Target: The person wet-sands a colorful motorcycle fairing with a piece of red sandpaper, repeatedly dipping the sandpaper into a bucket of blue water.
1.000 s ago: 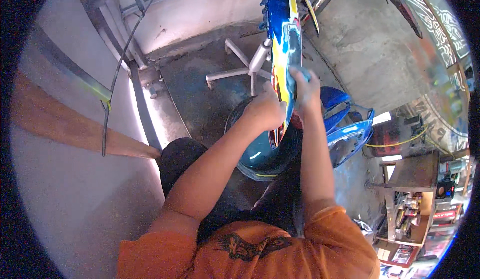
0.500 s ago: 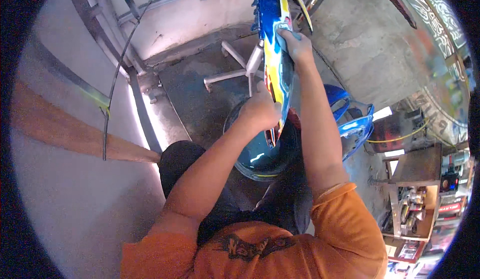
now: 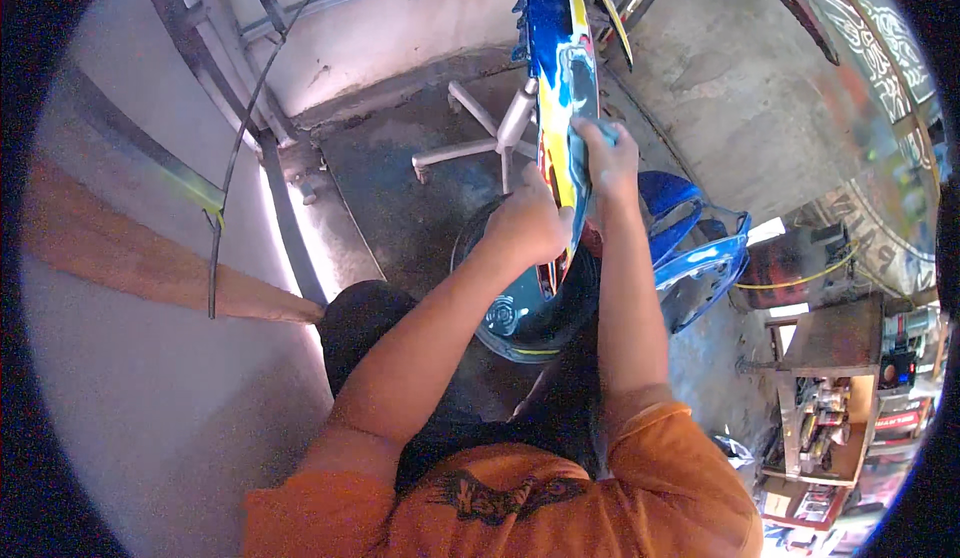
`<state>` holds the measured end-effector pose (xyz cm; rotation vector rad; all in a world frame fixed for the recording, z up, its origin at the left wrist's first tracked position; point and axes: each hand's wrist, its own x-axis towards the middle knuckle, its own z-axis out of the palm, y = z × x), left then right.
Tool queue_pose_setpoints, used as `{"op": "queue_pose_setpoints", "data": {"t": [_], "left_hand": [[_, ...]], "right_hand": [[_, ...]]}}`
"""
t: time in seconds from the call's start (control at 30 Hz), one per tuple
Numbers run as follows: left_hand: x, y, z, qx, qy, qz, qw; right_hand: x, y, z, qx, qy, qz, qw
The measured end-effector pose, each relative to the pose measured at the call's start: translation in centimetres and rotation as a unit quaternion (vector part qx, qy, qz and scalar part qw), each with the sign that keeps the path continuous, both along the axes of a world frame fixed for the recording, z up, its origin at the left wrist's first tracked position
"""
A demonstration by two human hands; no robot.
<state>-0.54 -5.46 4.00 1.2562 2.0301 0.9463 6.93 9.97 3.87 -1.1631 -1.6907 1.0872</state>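
Note:
A long, narrow motorcycle body panel (image 3: 553,38) in blue, yellow and white slopes away from me, with dull, bare-looking patches along its right side. My left hand (image 3: 528,222) is closed round its near end, low on the left edge. Against the panel's right side, about halfway along, my right hand (image 3: 612,166) presses a small blue-grey pad (image 3: 608,132); the fingers are bent over it. Below the near tip stands a dark round tub (image 3: 535,355) of water, its surface rippled.
Blue glossy panels (image 3: 700,258) lie on the floor to the right. Ahead is a grey metal stand with splayed legs (image 3: 485,145). A wall and a thin rod (image 3: 235,158) are at left. A wooden shelf unit (image 3: 835,358) with small items stands at right.
My right hand has slid down the panel towards me with the pad. The left hand keeps its grip, and the panel has shifted slightly right. Ripples now show in the tub.

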Motion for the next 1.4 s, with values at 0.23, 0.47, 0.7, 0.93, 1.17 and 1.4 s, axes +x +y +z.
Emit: {"op": "queue_pose_setpoints", "data": {"t": [0.23, 0.47, 0.7, 0.93, 1.17, 1.4], "left_hand": [[0.1, 0.7, -1.5, 0.04, -0.01, 0.012, 0.999], [0.0, 0.5, -1.7, 0.078, -0.027, 0.001, 0.997], [0.3, 0.5, -1.4, 0.044, -0.025, 0.0, 0.999], [0.4, 0.7, -0.8, 0.055, -0.011, 0.004, 0.998], [-0.5, 0.8, -2.2, 0.049, -0.021, 0.0, 0.999], [0.3, 0.9, -1.5, 0.03, -0.039, -0.001, 0.999]], "right_hand": [[-4.8, 5.9, 3.6, 0.039, -0.011, 0.015, 0.999], [1.8, -1.8, -1.1, -0.035, 0.02, 0.024, 0.999], [1.3, -0.2, -1.8, -0.001, 0.018, 0.003, 1.0], [-5.5, 7.0, 2.6, 0.125, -0.023, -0.032, 0.991], [-0.6, -0.1, 0.8, 0.001, -0.023, 0.02, 1.0], [1.9, -2.1, -1.8, 0.013, 0.023, 0.001, 1.0]]}}
